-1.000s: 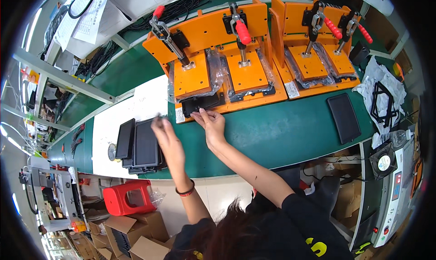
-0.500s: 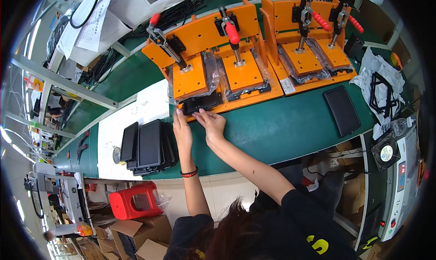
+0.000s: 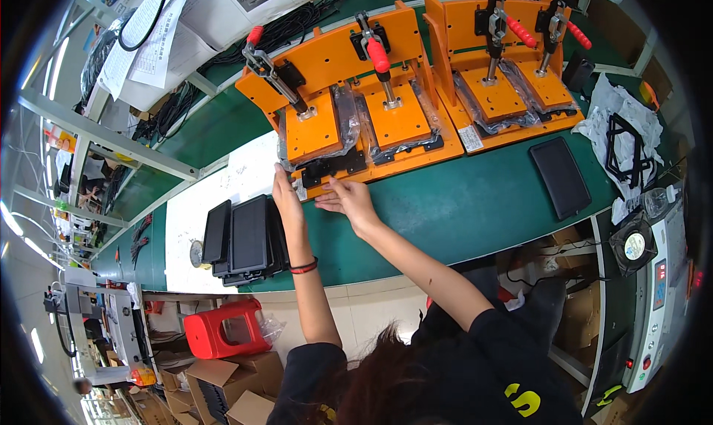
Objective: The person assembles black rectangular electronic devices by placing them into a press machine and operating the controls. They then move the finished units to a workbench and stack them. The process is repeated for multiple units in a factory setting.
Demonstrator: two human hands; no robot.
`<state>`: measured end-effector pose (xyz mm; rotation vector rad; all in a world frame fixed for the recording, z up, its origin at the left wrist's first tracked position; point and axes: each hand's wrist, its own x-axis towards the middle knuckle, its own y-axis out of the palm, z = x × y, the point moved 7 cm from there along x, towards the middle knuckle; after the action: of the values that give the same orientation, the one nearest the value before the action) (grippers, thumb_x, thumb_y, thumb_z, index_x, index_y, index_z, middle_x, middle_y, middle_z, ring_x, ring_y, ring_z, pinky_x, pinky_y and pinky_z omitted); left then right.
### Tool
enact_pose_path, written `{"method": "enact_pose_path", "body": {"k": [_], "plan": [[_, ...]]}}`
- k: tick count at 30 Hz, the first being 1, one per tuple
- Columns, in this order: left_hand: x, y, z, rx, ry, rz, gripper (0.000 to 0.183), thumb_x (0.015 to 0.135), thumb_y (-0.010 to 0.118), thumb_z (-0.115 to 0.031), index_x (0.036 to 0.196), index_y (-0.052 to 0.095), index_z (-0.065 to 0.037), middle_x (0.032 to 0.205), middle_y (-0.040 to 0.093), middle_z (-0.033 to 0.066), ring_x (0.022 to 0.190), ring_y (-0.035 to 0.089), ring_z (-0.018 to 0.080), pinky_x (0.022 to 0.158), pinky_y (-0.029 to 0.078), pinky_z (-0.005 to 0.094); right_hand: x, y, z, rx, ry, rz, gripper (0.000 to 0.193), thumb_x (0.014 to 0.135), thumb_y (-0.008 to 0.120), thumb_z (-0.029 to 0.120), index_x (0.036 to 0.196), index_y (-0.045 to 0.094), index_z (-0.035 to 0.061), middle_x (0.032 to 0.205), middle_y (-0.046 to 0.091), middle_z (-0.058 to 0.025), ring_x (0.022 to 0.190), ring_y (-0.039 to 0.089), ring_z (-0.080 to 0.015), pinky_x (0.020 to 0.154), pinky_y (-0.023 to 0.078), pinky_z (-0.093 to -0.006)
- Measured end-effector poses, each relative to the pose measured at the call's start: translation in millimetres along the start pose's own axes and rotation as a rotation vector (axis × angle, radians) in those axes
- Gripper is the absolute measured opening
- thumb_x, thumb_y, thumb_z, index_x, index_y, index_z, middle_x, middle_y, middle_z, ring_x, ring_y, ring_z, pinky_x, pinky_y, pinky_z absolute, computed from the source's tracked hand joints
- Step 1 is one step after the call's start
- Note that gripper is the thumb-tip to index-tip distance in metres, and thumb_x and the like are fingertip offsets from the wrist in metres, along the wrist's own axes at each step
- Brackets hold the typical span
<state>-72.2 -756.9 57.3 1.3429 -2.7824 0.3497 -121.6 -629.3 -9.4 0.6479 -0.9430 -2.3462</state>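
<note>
My left hand is stretched out beside the front left corner of the leftmost orange clamp fixture, fingers straight and holding nothing. To its right, my right hand is held just before the fixture's front edge, fingers extended to the left with nothing visible in them. Between and beyond the hands, a black part lies on the fixture base, partly hidden beneath the orange pressing plate and clear film. A red-handled toggle clamp stands over that plate.
Stacked black rectangular panels sit on white paper at the left of the green table. A single black panel lies at the right, near black frames on white wrapping. A second orange fixture stands farther right. Below is a red stool.
Both hands have come away from the black part and spread apart, the left moving left and the right moving right. The black part stays at the fixture's front.
</note>
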Motion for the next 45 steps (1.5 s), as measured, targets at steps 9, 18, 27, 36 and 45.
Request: {"method": "enact_pose_path", "body": {"k": [9,18,27,36,45], "plan": [[44,-2,-7,-0.020,0.088,0.056,0.014,0.091,0.057,-0.013,0.087,0.057,0.000,0.075,0.055,0.0019,0.066,0.047,0.0079,0.058,0.037,0.0217,26,30,26,-0.091,-0.308,0.097,0.030,0.096,0.050,0.016,0.098,0.053,-0.0140,0.093,0.065,-0.0238,0.086,0.067,-0.0274,0.080,0.056,-0.0315],[35,41,-11,-0.954,-0.521,0.624,0.055,0.089,0.052,-0.042,0.122,0.048,0.002,0.122,0.054,0.0156,0.112,0.052,0.0275,0.089,0.043,0.0362,33,6,19,-0.142,-0.115,0.027,0.028,0.094,0.051,0.008,0.091,0.055,-0.0187,0.088,0.064,-0.0262,0.080,0.068,-0.0290,0.071,0.059,-0.0286],[104,67,25,-1.057,-0.443,0.458,0.058,0.088,0.055,-0.046,0.130,0.047,-0.008,0.128,0.054,0.0134,0.119,0.051,0.0302,0.102,0.037,0.0489,34,7,9,-0.108,-0.130,-0.033,0.026,0.093,0.053,0.008,0.090,0.057,-0.0171,0.087,0.065,-0.0240,0.080,0.068,-0.0286,0.071,0.059,-0.0279],[126,83,26,-0.949,-0.330,0.407,0.059,0.086,0.055,-0.050,0.122,0.053,-0.004,0.120,0.059,0.0132,0.112,0.055,0.0307,0.100,0.041,0.0447,-11,-5,-6,0.061,-0.070,-0.120,0.016,0.089,0.056,0.005,0.082,0.049,-0.0074,0.089,0.063,-0.0240,0.083,0.068,-0.0305,0.073,0.059,-0.0332],[129,-30,-143,0.469,0.457,-0.081,0.077,0.093,0.032,-0.062,0.116,0.054,0.008,0.098,0.065,0.0187,0.091,0.060,0.0253,0.085,0.045,0.0370,-179,-80,10,-0.039,0.004,-0.052,0.015,0.093,0.052,0.005,0.100,0.054,-0.0077,0.093,0.065,-0.0208,0.087,0.067,-0.0268,0.081,0.056,-0.0327]]}}
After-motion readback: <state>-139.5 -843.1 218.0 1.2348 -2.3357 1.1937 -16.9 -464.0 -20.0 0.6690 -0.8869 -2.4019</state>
